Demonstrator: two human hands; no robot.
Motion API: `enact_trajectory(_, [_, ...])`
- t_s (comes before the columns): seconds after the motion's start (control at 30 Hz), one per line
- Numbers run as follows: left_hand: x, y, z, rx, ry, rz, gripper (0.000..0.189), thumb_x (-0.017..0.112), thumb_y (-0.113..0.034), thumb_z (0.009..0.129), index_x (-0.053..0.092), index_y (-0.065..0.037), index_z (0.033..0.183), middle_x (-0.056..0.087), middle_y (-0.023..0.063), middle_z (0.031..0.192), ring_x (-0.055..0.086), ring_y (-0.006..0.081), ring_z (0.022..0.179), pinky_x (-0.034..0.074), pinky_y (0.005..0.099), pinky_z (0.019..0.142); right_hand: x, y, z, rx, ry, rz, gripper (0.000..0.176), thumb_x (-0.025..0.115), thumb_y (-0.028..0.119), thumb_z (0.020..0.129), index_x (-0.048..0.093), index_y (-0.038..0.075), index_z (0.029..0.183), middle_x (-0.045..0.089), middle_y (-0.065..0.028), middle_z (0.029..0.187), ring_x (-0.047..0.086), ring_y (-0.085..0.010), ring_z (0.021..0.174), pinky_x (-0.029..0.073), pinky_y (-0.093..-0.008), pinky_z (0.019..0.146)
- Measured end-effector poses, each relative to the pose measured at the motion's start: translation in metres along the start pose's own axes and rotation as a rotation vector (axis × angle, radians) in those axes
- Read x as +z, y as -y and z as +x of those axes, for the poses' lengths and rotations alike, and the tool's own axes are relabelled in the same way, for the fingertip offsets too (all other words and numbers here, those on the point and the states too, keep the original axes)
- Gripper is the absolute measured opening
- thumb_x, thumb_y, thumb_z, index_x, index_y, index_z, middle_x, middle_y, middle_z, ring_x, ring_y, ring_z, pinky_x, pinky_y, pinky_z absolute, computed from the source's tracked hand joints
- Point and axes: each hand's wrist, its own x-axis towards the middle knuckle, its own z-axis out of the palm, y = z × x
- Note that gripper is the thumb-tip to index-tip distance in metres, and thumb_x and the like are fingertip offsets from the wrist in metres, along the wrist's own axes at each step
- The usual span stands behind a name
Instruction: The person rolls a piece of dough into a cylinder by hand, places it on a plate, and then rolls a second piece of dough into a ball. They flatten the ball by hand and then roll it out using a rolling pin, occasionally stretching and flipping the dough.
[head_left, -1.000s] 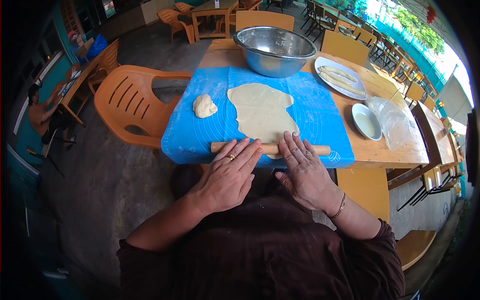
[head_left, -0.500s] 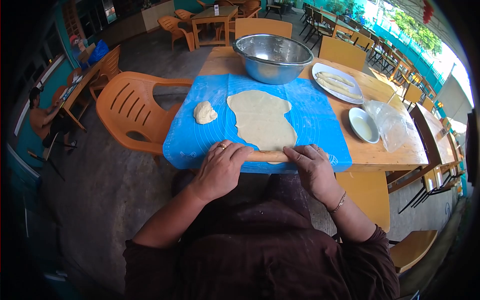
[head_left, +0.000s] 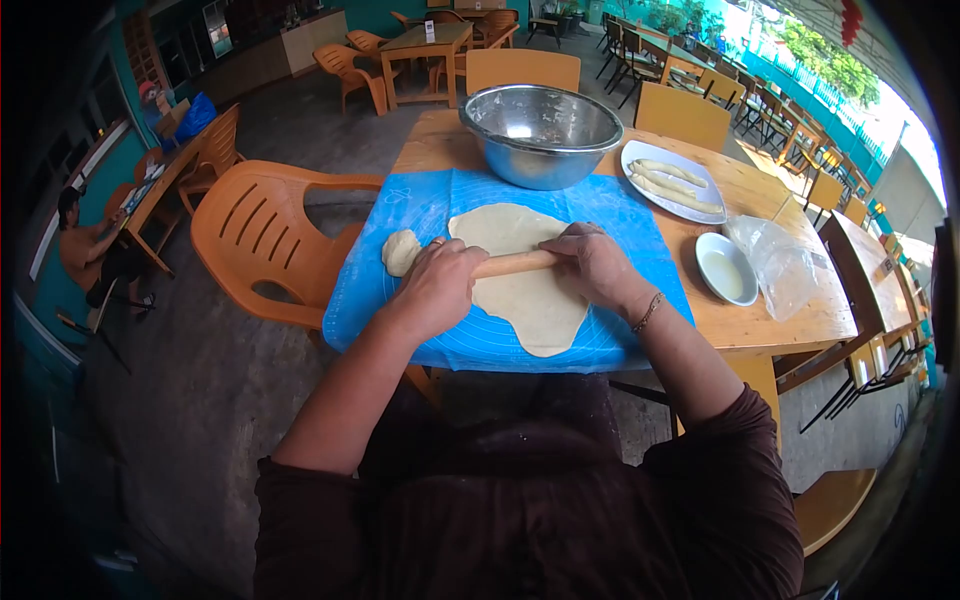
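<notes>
A wooden rolling pin (head_left: 515, 264) lies across the middle of a flat sheet of dough (head_left: 530, 318). My left hand (head_left: 440, 283) is closed around its left end, and my right hand (head_left: 590, 262) grips the other end. Under the dough is a blue silicone mat (head_left: 385, 322) with printed circles and a dusting of flour. A small lump of dough (head_left: 400, 252) sits just left of my left hand. Both palms hide the ends of the pin.
Behind the mat stands a large steel bowl (head_left: 542, 165). To the right are a white plate (head_left: 650, 152) with several dough strips, a small bowl (head_left: 727, 270) of pale liquid and a plastic bag (head_left: 790, 272). An orange chair (head_left: 265, 225) flanks the table; a person (head_left: 85, 245) sits far left.
Both hands have pushed the rolling pin away from me, from the dough's near edge to its middle. The near part of the dough now shows in front of the pin.
</notes>
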Motion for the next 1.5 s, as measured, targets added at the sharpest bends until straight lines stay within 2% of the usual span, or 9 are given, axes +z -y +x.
enact_trajectory(0.1, [-0.005,-0.003,0.006,-0.017,0.05,-0.006,0.026,0.062,-0.004,0.087,0.066,0.002,0.112,0.062,0.0216,0.113,0.058,0.038,0.108,0.045,0.0442,0.098,-0.007,-0.001,0.009,-0.085,0.054,-0.121,0.035,0.069,0.006,0.08,0.071,0.005,0.114,0.066,-0.0189,0.109,0.062,-0.0361,0.1,0.048,-0.0417,0.095])
enact_trajectory(0.2, [0.002,-0.005,0.028,0.038,0.028,-0.078,0.027,0.059,-0.014,0.092,0.064,0.003,0.114,0.06,0.0225,0.116,0.056,0.0378,0.112,0.045,0.0445,0.099,-0.024,0.01,0.036,0.178,0.105,0.061,0.029,0.059,0.023,0.094,0.072,0.004,0.112,0.066,-0.0205,0.113,0.062,-0.0369,0.104,0.047,-0.042,0.095])
enact_trajectory(0.3, [0.012,-0.008,0.06,-0.023,0.072,-0.116,0.041,0.05,-0.028,0.099,0.058,0.003,0.125,0.054,0.0235,0.128,0.051,0.0382,0.121,0.041,0.0451,0.104,-0.001,-0.01,0.059,0.154,0.02,-0.066,0.038,0.054,0.033,0.096,0.073,0.002,0.108,0.069,-0.0216,0.103,0.061,-0.0359,0.104,0.046,-0.0418,0.096])
enact_trajectory(0.33, [0.015,-0.009,0.067,-0.111,0.159,-0.106,0.051,0.043,-0.036,0.102,0.053,0.003,0.134,0.049,0.0247,0.138,0.046,0.039,0.13,0.037,0.0452,0.11,0.002,-0.011,0.063,0.191,0.184,-0.127,0.051,0.048,0.044,0.099,0.065,0.004,0.125,0.06,-0.0275,0.126,0.053,-0.0405,0.122,0.041,-0.0454,0.105])
enact_trajectory(0.37, [0.026,-0.008,0.069,-0.107,0.155,-0.106,0.051,0.043,-0.036,0.102,0.053,0.003,0.134,0.049,0.0247,0.138,0.046,0.039,0.13,0.037,0.0452,0.11,0.013,-0.021,0.063,0.19,0.18,-0.131,0.051,0.048,0.044,0.099,0.065,0.004,0.125,0.06,-0.0275,0.126,0.053,-0.0405,0.122,0.041,-0.0454,0.105])
enact_trajectory(0.47, [0.041,-0.012,0.065,-0.233,0.451,0.148,0.074,0.019,-0.053,0.104,0.027,0.003,0.152,0.017,0.0232,0.16,0.009,0.0388,0.15,0.01,0.0448,0.123,0.015,0.002,0.052,0.373,0.361,-0.354,0.073,0.028,0.059,0.101,0.027,0.009,0.154,0.012,-0.031,0.159,0.006,-0.0486,0.148,0.012,-0.0549,0.12])
enact_trajectory(0.77, [0.029,-0.045,0.017,-0.025,0.321,0.094,0.082,0.03,-0.056,0.101,0.033,0.015,0.143,0.026,0.032,0.154,0.017,0.0421,0.148,0.013,0.049,0.121,0.003,0.031,-0.011,0.333,0.272,-0.306,0.082,0.029,0.061,0.1,0.023,-0.002,0.153,0.019,-0.028,0.158,0.009,-0.0431,0.149,0.012,-0.0531,0.12])
enact_trajectory(0.93, [0.036,-0.051,-0.013,0.159,0.15,0.137,0.092,0.04,-0.063,0.096,0.035,0.019,0.138,0.025,0.0357,0.151,0.019,0.0457,0.146,0.014,0.0521,0.12,-0.003,0.05,-0.05,0.189,0.16,-0.316,0.08,0.042,0.053,0.099,0.032,-0.012,0.144,0.027,-0.0354,0.152,0.022,-0.0489,0.144,0.021,-0.0556,0.117])
enact_trajectory(1.5, [0.015,-0.067,-0.07,0.349,0.084,0.088,0.072,0.058,-0.04,0.093,0.039,0.01,0.141,0.04,0.0272,0.147,0.04,0.041,0.136,0.03,0.0502,0.114,-0.003,0.07,-0.11,-0.035,-0.032,-0.4,0.058,0.061,0.02,0.09,0.043,0.0,0.141,0.047,-0.02,0.143,0.046,-0.0386,0.131,0.032,-0.0512,0.111])
